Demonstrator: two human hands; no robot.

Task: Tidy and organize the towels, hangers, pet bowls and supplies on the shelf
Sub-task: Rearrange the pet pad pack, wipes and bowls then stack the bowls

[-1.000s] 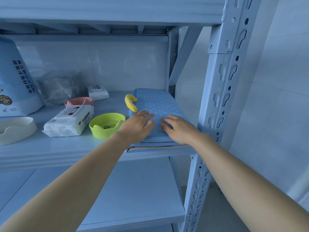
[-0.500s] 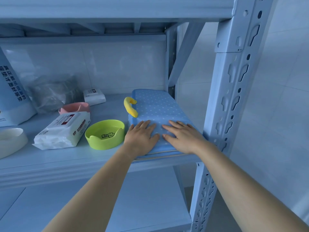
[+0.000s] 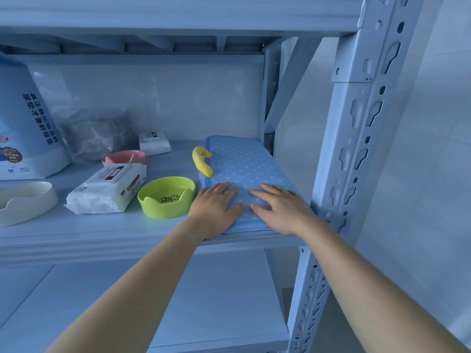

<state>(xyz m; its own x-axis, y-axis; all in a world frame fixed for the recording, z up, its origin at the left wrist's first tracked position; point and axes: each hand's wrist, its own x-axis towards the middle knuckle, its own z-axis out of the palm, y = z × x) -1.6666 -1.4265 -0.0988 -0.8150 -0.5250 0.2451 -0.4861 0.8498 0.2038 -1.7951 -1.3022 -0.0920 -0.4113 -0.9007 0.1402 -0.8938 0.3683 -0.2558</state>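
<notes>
A folded blue towel with white dots (image 3: 244,161) lies at the right end of the shelf board (image 3: 76,233), with a yellow loop (image 3: 201,161) at its left edge. My left hand (image 3: 216,208) and my right hand (image 3: 280,207) both lie flat on the towel's near end, fingers straight, thumbs almost touching. Left of the towel stands a green pet bowl (image 3: 167,197). A pink bowl (image 3: 125,157) sits behind a white wipes pack (image 3: 107,191). A white bowl (image 3: 24,201) is at the far left.
A tall blue-and-white bag (image 3: 23,128) stands at the back left beside a crumpled clear plastic bag (image 3: 94,135) and a small white packet (image 3: 154,143). The rack's perforated upright (image 3: 356,149) rises right of the towel. A lower shelf (image 3: 204,301) lies beneath.
Both hands have flattened and slid slightly forward on the towel, which now sits squarer on the shelf. The view has shifted a little to the left.
</notes>
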